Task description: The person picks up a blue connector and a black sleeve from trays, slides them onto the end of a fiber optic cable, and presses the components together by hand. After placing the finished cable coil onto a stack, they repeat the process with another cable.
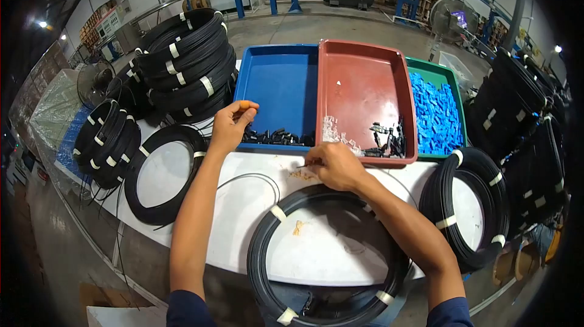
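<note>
A small orange piece (244, 105) is pinched in the left hand (230, 127) over the blue tray (280, 77). The black parts (277, 137) lie just right of it; the right hand (333, 166), fingers curled, rests farther off on the table (243, 205).

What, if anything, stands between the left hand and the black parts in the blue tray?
Nothing visible does. The left hand hovers over the front edge of the blue tray, pinching something small and orange, and the black parts lie just to its right in the tray, uncovered. The right hand rests apart, on the table.
</note>
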A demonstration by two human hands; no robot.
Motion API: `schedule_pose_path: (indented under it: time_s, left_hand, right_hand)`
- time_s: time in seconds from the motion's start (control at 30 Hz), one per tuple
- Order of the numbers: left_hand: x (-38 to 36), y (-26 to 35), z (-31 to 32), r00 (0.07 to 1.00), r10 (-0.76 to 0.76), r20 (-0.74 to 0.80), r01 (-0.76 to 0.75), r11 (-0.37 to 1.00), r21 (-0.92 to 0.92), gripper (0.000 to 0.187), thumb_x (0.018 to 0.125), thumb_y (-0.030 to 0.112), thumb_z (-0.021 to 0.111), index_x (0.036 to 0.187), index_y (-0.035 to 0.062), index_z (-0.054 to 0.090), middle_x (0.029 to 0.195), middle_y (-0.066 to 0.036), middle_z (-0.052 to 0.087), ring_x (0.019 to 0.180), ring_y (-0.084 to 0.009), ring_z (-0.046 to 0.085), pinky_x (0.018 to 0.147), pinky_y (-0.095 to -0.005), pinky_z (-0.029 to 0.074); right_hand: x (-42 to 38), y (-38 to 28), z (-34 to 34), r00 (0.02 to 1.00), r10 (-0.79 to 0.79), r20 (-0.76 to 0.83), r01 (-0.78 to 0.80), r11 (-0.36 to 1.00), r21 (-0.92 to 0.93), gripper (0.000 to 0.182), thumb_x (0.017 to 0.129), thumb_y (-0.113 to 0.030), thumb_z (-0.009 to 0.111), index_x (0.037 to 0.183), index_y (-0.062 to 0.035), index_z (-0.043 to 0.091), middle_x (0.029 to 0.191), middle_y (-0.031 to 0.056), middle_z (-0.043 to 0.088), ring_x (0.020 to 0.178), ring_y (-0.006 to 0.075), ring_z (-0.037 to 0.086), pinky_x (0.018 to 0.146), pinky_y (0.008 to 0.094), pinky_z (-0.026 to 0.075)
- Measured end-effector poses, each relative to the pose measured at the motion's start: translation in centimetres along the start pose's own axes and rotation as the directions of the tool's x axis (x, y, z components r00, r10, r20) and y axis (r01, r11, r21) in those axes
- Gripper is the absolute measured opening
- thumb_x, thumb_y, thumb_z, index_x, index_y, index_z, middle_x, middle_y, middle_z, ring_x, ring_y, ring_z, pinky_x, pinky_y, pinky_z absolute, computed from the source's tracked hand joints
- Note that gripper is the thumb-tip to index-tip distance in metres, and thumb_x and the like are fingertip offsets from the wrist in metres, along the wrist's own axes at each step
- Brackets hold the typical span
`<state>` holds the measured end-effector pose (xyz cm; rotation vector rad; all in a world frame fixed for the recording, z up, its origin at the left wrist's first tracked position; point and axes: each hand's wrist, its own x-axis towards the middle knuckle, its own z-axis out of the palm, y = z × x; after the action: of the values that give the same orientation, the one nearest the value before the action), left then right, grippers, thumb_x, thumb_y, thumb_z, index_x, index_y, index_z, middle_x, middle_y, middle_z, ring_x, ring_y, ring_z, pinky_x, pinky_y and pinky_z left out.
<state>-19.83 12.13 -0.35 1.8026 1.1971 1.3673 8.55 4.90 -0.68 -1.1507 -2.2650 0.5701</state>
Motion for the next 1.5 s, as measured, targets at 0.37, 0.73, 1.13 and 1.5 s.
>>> schedule_pose_path:
  time_s: [0.37, 0.73, 1.13, 1.5]
  left_hand:
    - [-7.2, 5.9, 7.8, 0.990, 0.020, 0.138, 0.040, 0.904, -0.425, 0.022, 0.090, 0.005, 0.075, 0.109, -0.0024, 0.069, 0.100, -0.008, 0.072, 0.089, -0.0125, 0.069, 0.084, -0.0255, 0.054]
    - [-9.6, 5.2, 10.3, 0.940, 0.135, 0.312, 0.012, 0.904, -0.427, 0.019, 0.080, -0.005, 0.081, 0.097, -0.0021, 0.072, 0.097, -0.011, 0.073, 0.091, -0.0157, 0.071, 0.083, -0.0278, 0.057]
    - [-8.5, 5.8, 9.2, 0.930, 0.241, 0.277, -0.242, 0.970, -0.032, 0.016, 0.072, -0.004, 0.083, 0.084, -0.0011, 0.073, 0.089, -0.014, 0.075, 0.083, -0.0194, 0.073, 0.073, -0.0288, 0.056]
    - [-0.2, -1.5, 1.3, 0.912, 0.286, 0.294, -0.410, 0.670, 0.618, 0.016, 0.081, -0.001, 0.069, 0.095, 0.0021, 0.075, 0.107, -0.013, 0.072, 0.103, -0.0311, 0.066, 0.090, -0.0406, 0.051]
  right_hand:
    - [-6.5, -0.2, -3.3, 0.954, 0.148, -0.262, -0.092, 0.973, 0.214, 0.012, 0.083, -0.007, 0.074, 0.089, 0.0021, 0.072, 0.076, 0.0155, 0.067, 0.066, 0.0240, 0.061, 0.062, 0.0359, 0.047]
    - [-10.2, 2.1, -3.3, 0.932, 0.110, -0.345, 0.012, 0.943, 0.332, 0.009, 0.082, -0.005, 0.076, 0.087, 0.0004, 0.071, 0.077, 0.0071, 0.065, 0.062, 0.0141, 0.055, 0.058, 0.0298, 0.044]
    - [-9.9, 1.5, -3.6, 0.943, 0.024, -0.331, 0.058, 0.970, 0.236, 0.006, 0.079, -0.001, 0.076, 0.085, 0.0001, 0.074, 0.075, 0.0074, 0.067, 0.060, 0.0154, 0.059, 0.055, 0.0278, 0.046]
    - [-9.8, 1.5, -3.6, 0.964, 0.090, -0.250, -0.032, 0.974, 0.226, 0.008, 0.079, 0.000, 0.077, 0.085, 0.0009, 0.074, 0.074, 0.0094, 0.067, 0.061, 0.0169, 0.061, 0.057, 0.0288, 0.047]
